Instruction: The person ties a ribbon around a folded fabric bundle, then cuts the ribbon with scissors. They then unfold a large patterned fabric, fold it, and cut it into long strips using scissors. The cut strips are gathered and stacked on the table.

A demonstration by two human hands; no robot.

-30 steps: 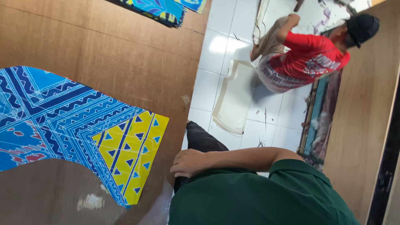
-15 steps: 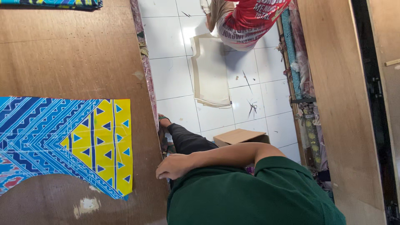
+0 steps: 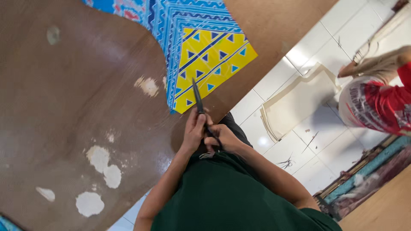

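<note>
Nearest the camera, the person's dark green shirt (image 3: 239, 196) is filling the lower frame, and both hands are now meeting at the edge of the brown surface (image 3: 77, 107). Half a second ago only one hand was resting at the waist, holding nothing; since then a pair of black scissors (image 3: 198, 97) has come into play. The left hand (image 3: 195, 128) is closing its grip around the scissors near the pivot, while the right hand (image 3: 223, 139) is wrapping the handles, its grip also closed on them. The slim dark blades are pointing away from the body, their tip lying over the yellow corner of the patterned fabric (image 3: 205, 51), so cutting seems to be getting under way.

The fabric is lying flat: blue zigzag bands, a yellow panel with small blue triangles, its inner edge a curve. The surface is smooth brown board with pale chipped patches. Farther off, cream panels (image 3: 295, 102) are lying on white floor tiles (image 3: 329, 55), beside another person in red (image 3: 385, 102).
</note>
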